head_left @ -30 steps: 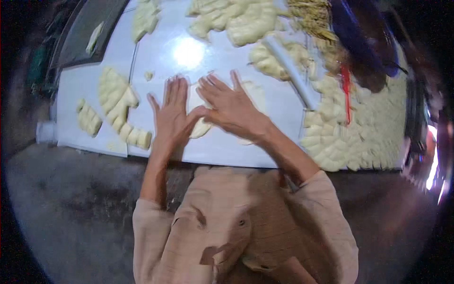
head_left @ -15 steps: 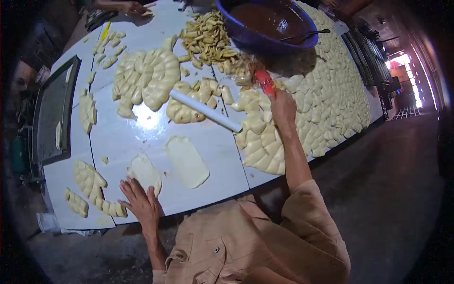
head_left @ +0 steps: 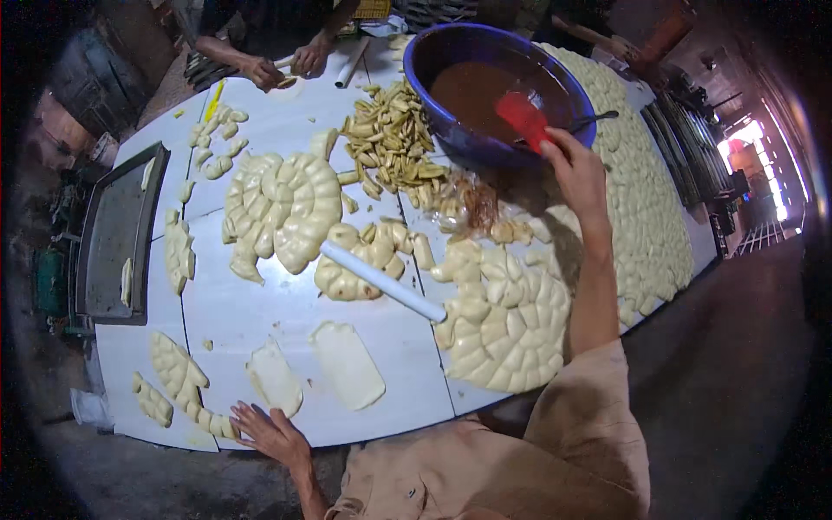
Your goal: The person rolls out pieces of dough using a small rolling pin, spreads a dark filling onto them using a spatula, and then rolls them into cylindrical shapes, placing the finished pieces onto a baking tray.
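Observation:
My right hand (head_left: 577, 178) grips a red spatula (head_left: 523, 115), its broad head over the brown liquid (head_left: 477, 94) in a blue-purple bowl (head_left: 418, 76). A dark spoon handle (head_left: 598, 116) leans over the bowl's rim near that hand. At the table's near edge, my left hand (head_left: 276, 436) lies with fingers spread, beside a small flattened dough sheet (head_left: 275, 379) and the end of a dough strip. A larger dough sheet (head_left: 348, 368) lies to its right. Beyond them, a white rolling pin (head_left: 381, 282) rests across filled dough pieces (head_left: 357, 263).
Cut yellowish strips (head_left: 386, 143) are piled left of the bowl, with a clear plastic bag (head_left: 472, 204) in front. Dough pieces (head_left: 641, 191) cover the table's right side. A dark metal tray (head_left: 108, 238) stands at left. Another person's hands (head_left: 286, 71) work dough at the far edge.
My right hand has carried the red spatula from beside the plastic bag up over the bowl. My left hand stays near the small sheet. The view has shifted, showing more of the far side.

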`<state>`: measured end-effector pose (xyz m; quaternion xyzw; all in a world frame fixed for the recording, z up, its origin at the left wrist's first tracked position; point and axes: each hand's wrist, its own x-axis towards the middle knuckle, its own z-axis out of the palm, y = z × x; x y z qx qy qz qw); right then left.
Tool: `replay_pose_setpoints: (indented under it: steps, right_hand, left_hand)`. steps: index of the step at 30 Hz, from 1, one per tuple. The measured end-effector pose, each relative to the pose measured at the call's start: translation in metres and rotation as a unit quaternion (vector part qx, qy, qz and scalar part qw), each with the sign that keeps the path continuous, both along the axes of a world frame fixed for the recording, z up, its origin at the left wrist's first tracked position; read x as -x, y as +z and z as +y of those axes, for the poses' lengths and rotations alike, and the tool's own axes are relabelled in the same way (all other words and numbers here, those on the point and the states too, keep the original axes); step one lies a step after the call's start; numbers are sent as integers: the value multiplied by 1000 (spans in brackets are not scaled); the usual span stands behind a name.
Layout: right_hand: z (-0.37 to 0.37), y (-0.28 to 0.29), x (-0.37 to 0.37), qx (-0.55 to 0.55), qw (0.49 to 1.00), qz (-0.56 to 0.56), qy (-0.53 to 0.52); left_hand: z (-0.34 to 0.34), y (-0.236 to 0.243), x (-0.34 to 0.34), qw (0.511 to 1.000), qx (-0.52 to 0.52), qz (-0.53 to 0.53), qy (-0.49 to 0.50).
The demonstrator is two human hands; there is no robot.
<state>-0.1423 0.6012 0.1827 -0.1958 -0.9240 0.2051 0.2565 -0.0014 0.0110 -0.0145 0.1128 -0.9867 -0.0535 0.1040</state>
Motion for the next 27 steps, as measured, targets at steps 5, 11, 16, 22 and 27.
replay_pose_setpoints:
  steps: [5, 11, 16, 22, 27]
  right_hand:
    - [60, -9, 91, -152, 968, -183, 83]
    - [80, -47, 131, -106, 911, -259, 303]
    - [106, -23, 118, 228, 883, -354, 210]
    - [117, -21, 113, 319, 859, -346, 202]
    - [117, -17, 106, 392, 836, -328, 201]
  left_hand:
    - [10, -2, 3, 997, -32, -27, 68]
    - [7, -5, 0, 996, 6, -14, 92]
    - [6, -4, 2, 996, 0, 11, 86]
    - [5, -7, 2, 996, -7, 13, 92]
    - [9, -3, 0, 995, -20, 12, 102]
